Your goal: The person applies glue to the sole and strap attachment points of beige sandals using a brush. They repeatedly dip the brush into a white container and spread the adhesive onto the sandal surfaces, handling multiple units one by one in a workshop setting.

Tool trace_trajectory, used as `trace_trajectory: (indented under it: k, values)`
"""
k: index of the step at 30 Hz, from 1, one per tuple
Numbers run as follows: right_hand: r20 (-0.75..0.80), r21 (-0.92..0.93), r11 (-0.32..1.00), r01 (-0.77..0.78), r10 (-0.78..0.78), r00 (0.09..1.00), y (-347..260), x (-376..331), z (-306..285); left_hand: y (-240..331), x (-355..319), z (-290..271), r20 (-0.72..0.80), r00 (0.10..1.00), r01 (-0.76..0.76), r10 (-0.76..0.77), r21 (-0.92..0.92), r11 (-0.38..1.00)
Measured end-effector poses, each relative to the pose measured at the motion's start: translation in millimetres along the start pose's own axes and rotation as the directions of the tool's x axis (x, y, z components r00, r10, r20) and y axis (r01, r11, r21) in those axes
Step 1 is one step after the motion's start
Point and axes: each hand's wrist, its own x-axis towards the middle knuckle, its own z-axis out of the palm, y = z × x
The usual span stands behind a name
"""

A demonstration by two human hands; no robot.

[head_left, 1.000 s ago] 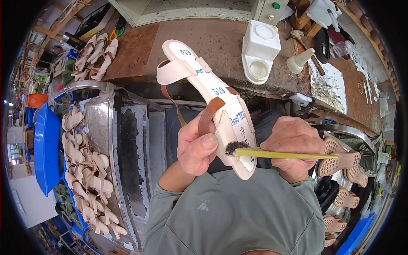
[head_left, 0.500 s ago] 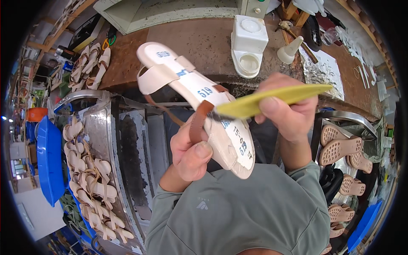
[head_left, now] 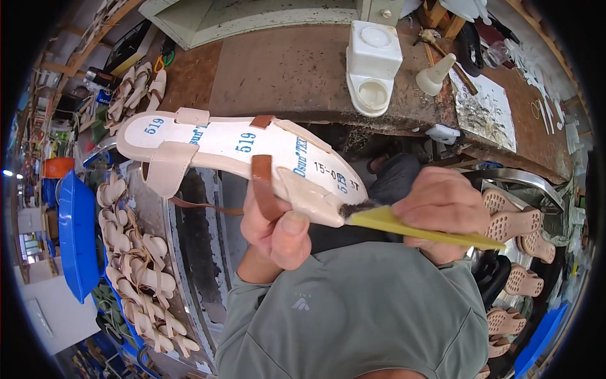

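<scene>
My left hand (head_left: 274, 234) grips a beige sandal upper (head_left: 218, 142) at its near edge, thumb by the brown strap. The white insole bears blue and black print and lies nearly level, with its rounded narrow end to the left and its broad end to the right. Beige and brown straps cross it, and a thin brown strap hangs below. In my right hand (head_left: 445, 211) is a flat yellow-handled brush (head_left: 429, 231). Its dark bristles touch the sandal's near edge at the broad end.
A white plastic pot with an open cup (head_left: 372, 95) and a cone-tipped bottle (head_left: 435, 74) stand on the worn brown bench (head_left: 284, 69). Several beige sandals (head_left: 148, 271) fill a rack at left; several beige soles (head_left: 511, 221) sit at right. A hammer (head_left: 442, 54) lies at the back right.
The sandal has turned from slanting to nearly level, its narrow end swinging left and down. The brush has moved from the middle of the insole to the near edge of the broad end.
</scene>
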Motion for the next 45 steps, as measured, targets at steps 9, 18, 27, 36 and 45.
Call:
trace_trajectory:
  k: [9,18,27,36,45]
  values:
    - [-0.137,0.433,0.739,-0.516,0.620,0.772,10.1,30.8,4.8,1.0,10.7,-5.1,0.347,0.893,-0.381,0.285,0.248,0.891]
    - [0.114,0.250,0.883,-0.397,0.380,0.918,19.0,51.3,0.9,4.6,9.8,-13.6,0.387,0.895,-0.330,0.223,0.236,0.914]
    - [0.183,0.279,0.945,-0.171,0.122,0.975,26.2,59.2,-3.2,5.6,16.7,-10.1,0.418,0.870,-0.358,0.260,0.175,0.917]
    - [0.197,0.399,0.879,-0.263,0.198,0.960,28.8,35.5,-2.2,2.2,12.3,-10.4,0.308,0.927,-0.309,0.214,0.302,0.902]
    - [-0.085,0.426,0.879,-0.214,0.275,0.958,24.3,2.9,11.0,-13.5,8.8,-12.9,0.198,0.979,-0.075,0.054,0.098,0.992]
